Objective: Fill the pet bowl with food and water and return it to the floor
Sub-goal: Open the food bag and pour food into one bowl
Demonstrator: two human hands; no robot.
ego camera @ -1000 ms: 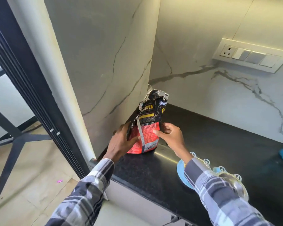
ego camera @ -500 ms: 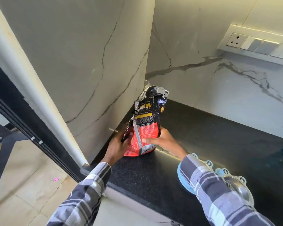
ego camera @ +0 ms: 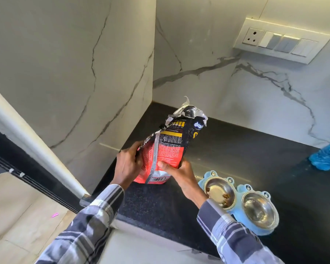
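While both hands clasp the pet food bag (ego camera: 171,147) above the black counter (ego camera: 246,155), the blue pet bowl (ego camera: 240,204) sits on that counter just to the right of the right wrist, near the front edge. Its 2 steel cups lie side by side; the left cup holds a few brown kibbles, and the right cup shows only bare metal. The left hand (ego camera: 129,166) wraps round the bag's left edge, fingers curled onto the red panel. The right hand (ego camera: 176,171) grips the lower right side, thumb pressed across the front. Held this way, the bag tilts with its torn, crumpled top leaning to the right and away from the person, its base near the counter's front left corner. Plaid sleeves cover both forearms. A blue plastic-wrapped item (ego camera: 327,157) lies at the far right, well apart from the bowl. A switch panel (ego camera: 282,41) is mounted on the marble wall (ego camera: 236,92) behind.
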